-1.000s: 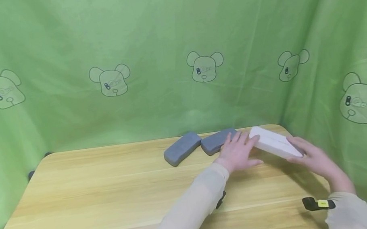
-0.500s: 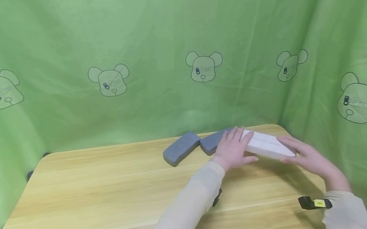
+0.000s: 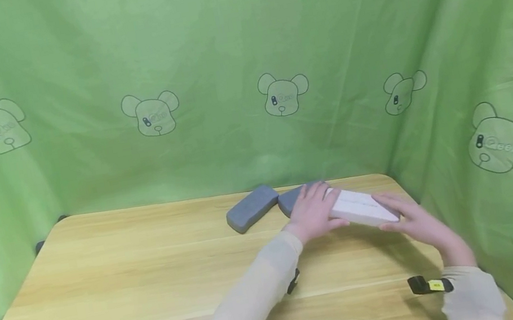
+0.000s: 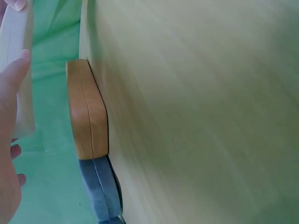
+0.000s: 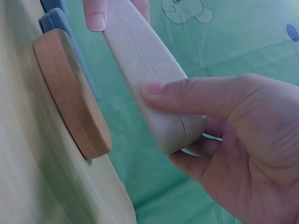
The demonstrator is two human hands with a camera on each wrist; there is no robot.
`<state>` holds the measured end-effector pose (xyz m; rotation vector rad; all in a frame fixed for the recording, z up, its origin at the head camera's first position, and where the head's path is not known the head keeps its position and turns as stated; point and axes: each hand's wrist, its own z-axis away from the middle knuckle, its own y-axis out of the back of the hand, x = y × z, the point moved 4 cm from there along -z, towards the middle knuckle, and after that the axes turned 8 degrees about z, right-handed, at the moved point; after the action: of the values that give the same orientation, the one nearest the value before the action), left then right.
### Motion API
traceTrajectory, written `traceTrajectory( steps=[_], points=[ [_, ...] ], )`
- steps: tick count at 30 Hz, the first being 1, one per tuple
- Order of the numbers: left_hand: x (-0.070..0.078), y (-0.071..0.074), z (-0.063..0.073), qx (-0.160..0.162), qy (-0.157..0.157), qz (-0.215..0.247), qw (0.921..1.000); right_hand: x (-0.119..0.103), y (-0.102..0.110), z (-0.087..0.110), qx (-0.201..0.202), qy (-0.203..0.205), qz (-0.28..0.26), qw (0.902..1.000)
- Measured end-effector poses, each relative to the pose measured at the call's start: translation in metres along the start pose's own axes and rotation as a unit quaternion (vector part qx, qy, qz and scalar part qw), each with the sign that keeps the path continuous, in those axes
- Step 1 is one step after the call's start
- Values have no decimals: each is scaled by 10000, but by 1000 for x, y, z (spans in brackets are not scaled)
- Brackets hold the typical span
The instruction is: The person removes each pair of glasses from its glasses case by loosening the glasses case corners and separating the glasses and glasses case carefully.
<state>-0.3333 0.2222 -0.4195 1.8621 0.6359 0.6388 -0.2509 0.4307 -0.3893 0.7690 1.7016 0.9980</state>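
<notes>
A cream-white glasses case [image 3: 359, 206] is held up between both hands above the far right of the table. My left hand [image 3: 314, 211] grips its left end, thumb on the near face and fingers over the far side. At the right end, my right hand [image 3: 413, 218] pinches it, with the thumb [image 5: 173, 95] on the seam side and fingers curled behind. Below it, an orange-brown glasses case [image 5: 72, 95] lies on the table; in the head view it is hidden. Beside that sits a blue-grey glasses case [image 3: 289, 200], partly covered by my left hand.
Another blue-grey glasses case [image 3: 252, 209] lies to the left, end close to its neighbour. The wooden table [image 3: 129, 285] ends at a green curtain [image 3: 223, 148] printed with bear heads, which also runs along both sides.
Both hands have moved left with the cream-white glasses case, bringing its left end over toward the blue-grey case. My left hand now covers more of that case. The far-left case has stayed put.
</notes>
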Motion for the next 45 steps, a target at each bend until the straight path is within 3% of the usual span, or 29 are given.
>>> traceTrajectory(
  steps=[6, 13, 23, 34, 45],
  points=[
    [-5, 1, 8, 228, 12, -449, 9987, -11, -5, -4, 117, 190, 410, 9989],
    [0, 3, 17, 412, 136, -653, 9969, -22, -8, -3, 295, 226, 1105, 9932],
    [15, 9, 27, 637, 359, -710, 9948, -29, -13, 2, 1263, 820, 1906, 9700],
    [30, 12, 41, 781, 794, -236, 9935, -36, -16, 12, 1439, 1155, 2683, 9455],
    [38, 8, 57, 1129, 1271, 281, 9850, -43, -22, 17, 1451, 1244, 2962, 9358]
  ],
)
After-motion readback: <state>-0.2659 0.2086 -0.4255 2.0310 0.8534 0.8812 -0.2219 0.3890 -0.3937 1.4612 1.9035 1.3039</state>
